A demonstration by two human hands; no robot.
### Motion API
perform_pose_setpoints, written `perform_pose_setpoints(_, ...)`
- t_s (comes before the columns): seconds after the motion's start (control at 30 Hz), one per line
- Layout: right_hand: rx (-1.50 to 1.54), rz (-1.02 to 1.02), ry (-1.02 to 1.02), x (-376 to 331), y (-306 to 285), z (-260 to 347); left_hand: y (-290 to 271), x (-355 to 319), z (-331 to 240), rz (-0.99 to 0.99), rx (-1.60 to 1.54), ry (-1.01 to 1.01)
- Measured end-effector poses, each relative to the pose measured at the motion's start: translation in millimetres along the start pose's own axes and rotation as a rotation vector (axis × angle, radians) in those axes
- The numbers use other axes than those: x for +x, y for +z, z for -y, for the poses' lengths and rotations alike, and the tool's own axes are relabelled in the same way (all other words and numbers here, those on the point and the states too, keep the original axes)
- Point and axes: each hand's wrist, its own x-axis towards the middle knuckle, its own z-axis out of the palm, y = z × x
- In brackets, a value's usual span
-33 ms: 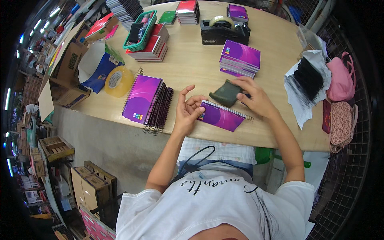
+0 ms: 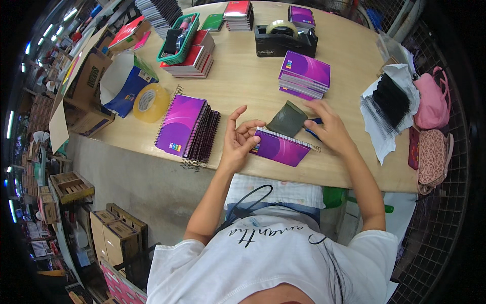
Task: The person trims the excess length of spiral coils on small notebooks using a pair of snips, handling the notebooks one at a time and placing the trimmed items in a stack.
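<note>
A purple spiral notebook lies at the table's near edge, its wire coil along the top and a loose coil end sticking out on the right. My left hand grips its left end, thumb on the cover, with the index finger raised. My right hand is closed around a blue-handled tool, mostly hidden by the fingers; its kind cannot be made out. Beside it, just beyond the notebook, is a dark green pad or cloth. To the left stands a stack of coil-bound purple notebooks.
Farther off are a purple notebook pile, a black tape dispenser, red notebooks under a green basket, and a yellowish tape roll. Black wire coils on white wrapping and a pink pouch are right.
The green pad has settled flatter. My right hand has drawn slightly right, away from the pad, and more of the blue-handled tool shows. My left hand and the notebook have hardly moved.
</note>
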Motion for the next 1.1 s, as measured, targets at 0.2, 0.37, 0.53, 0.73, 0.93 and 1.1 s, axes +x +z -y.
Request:
perform_pose_setpoints(0.2, -0.605, -0.222, -0.044, -62, 27, -76, 19, -2, -7, -0.019, 0.074, -0.021)
perform_pose_setpoints(0.37, -0.130, -0.356, 0.008, -48, -6, -41, 33, -7, -18, -0.037, 0.148, -0.059)
perform_pose_setpoints(0.53, -0.619, -0.246, -0.532, -21, -36, 38, 44, -4, -24, -0.010, 0.180, -0.091)
perform_pose_setpoints(0.73, -0.850, -0.276, -0.877, -8, -38, 47, 49, -4, -33, 0.030, 0.213, -0.121)
perform_pose_setpoints(0.93, -0.677, -0.072, -0.600, -23, -29, 47, 52, -5, -34, 0.039, 0.271, -0.123)
perform_pose_setpoints(1.1, -0.696, -0.240, -0.670, -21, -44, 60, 57, -5, -38, 0.039, 0.309, -0.118)
